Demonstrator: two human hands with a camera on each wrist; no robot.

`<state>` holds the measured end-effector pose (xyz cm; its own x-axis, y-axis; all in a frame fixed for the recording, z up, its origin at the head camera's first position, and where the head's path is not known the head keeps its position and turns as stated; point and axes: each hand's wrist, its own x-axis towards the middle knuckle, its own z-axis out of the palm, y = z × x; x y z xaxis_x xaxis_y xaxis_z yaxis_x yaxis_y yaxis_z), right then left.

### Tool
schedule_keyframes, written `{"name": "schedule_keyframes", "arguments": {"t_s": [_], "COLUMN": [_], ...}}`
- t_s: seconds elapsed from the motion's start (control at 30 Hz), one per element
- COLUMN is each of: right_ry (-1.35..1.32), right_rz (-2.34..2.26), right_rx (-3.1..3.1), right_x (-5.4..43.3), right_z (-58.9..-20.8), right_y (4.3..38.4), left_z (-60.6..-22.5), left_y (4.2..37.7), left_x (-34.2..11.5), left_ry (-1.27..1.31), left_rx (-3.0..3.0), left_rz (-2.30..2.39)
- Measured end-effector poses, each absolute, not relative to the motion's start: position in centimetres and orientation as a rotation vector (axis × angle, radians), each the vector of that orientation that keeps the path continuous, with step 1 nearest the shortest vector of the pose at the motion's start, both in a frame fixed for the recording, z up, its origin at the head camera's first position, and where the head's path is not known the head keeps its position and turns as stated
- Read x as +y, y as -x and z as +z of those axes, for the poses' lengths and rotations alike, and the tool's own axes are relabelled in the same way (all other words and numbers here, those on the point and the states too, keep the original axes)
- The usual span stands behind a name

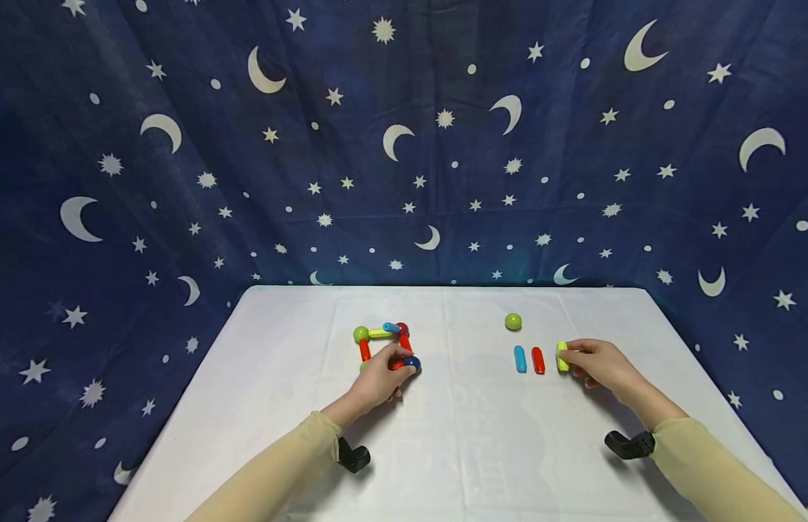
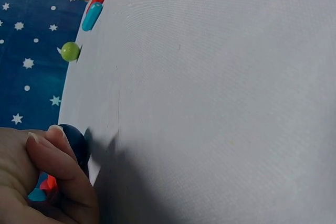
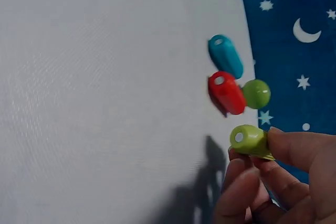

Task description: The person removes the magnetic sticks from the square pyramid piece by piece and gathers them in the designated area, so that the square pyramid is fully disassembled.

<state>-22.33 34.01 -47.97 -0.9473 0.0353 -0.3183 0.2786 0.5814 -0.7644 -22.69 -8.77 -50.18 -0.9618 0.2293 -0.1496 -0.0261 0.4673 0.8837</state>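
Observation:
My left hand (image 1: 379, 378) grips the near right corner of a ball-and-rod frame, by its dark blue ball (image 1: 413, 364). The frame joins red rods (image 1: 365, 351), a yellow-green rod (image 1: 381, 333), a green ball (image 1: 361, 334) and a dark red ball (image 1: 402, 329). A blue rod (image 1: 391, 328) sticks out from the dark red ball. The hand hides the frame's near side. On the right, my right hand (image 1: 600, 365) pinches a loose yellow-green rod (image 3: 249, 140) between thumb and fingers; its round end shows a pale disc.
Just left of the right hand lie a loose red rod (image 1: 538, 360) and a loose blue rod (image 1: 520, 359). Behind them sits a loose green ball (image 1: 513, 321). A white cloth covers the table (image 1: 456, 449); a dark blue star-and-moon curtain (image 1: 443, 159) hangs at its back edge.

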Motion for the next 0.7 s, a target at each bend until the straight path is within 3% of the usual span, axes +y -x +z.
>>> {"name": "schedule_keyframes", "arguments": {"t_s": [0.7], "right_ry": [-0.274], "right_rz": [-1.232], "right_rx": [2.682], "right_x": [32.7], "right_z": [-49.7], "right_y": [22.3], "left_z": [-50.0], "left_y": [22.6], "left_x": [-8.7], "left_ry": [-0.159], "left_rx": [2.482], "left_rz": [1.469]}}
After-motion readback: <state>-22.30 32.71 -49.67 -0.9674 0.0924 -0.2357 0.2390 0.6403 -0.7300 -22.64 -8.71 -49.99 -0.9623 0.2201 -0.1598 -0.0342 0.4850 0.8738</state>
